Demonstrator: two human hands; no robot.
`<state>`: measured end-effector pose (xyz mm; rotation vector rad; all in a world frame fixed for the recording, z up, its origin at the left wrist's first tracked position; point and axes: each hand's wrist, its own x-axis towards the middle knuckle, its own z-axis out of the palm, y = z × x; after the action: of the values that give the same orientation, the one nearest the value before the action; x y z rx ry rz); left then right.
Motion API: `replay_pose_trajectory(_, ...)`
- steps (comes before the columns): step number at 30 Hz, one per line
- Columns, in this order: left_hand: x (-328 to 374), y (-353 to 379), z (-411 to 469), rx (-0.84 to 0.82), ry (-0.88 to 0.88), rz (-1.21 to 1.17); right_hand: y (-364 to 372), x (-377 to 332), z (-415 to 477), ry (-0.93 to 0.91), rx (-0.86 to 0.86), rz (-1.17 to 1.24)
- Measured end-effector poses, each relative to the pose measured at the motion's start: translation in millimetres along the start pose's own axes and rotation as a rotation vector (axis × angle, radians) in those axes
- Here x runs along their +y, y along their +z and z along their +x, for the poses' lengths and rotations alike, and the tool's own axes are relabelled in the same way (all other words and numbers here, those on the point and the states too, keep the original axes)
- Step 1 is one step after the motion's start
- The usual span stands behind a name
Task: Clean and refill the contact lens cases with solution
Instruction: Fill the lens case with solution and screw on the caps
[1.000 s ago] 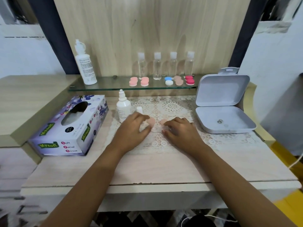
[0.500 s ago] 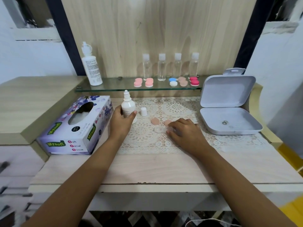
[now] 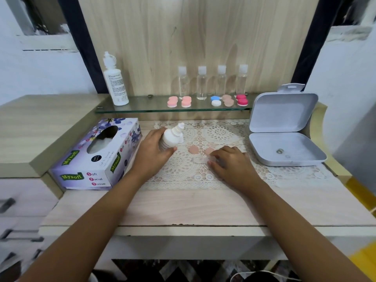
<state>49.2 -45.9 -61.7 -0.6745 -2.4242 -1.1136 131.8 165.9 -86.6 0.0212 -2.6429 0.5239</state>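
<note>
— Starting at the left: what is the left hand [image 3: 151, 151] doing?

— It grips the small white bottle [image 3: 170, 137] round the body. The bottle's long axis is tilted, with the bare nozzle pointing up, away from the person and to the right.

— And the lens case [image 3: 198, 159]?

— It is clear and open, and lies on the lace mat [image 3: 219, 135] to the right of the bottle, a little nearer the person. Its long axis runs left to right across the surface [image 3: 183, 206]. Two pink lids [image 3: 193, 149] sit just behind it.

— The right hand [image 3: 232, 165]?

— Its fingers are curled over the case's right end, holding it down. The left well is uncovered.

— So the refill?

— I judge the nozzle must swing right and tip downward. The left hand carries it and is near that uncovered well.
</note>
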Motion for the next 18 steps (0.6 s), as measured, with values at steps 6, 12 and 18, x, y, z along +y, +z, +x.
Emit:
replay_pose_trajectory(6, -11.5, -1.9, -3.7, -0.055, 0.194, 0.206, 0.1, 0.5, 0.8, -0.001, -0.015, -0.02)
replay_pose_trajectory(12, -14.6, -5.2, -4.7, -0.118, 0.417, 0.436, 0.0, 0.1, 0.7, -0.007, -0.004, -0.014)
replay_pose_trajectory(18, -12.2, -4.3, -2.8, -0.13, 0.494, 0.523, -0.3, -0.1, 0.3, -0.006, -0.015, -0.029)
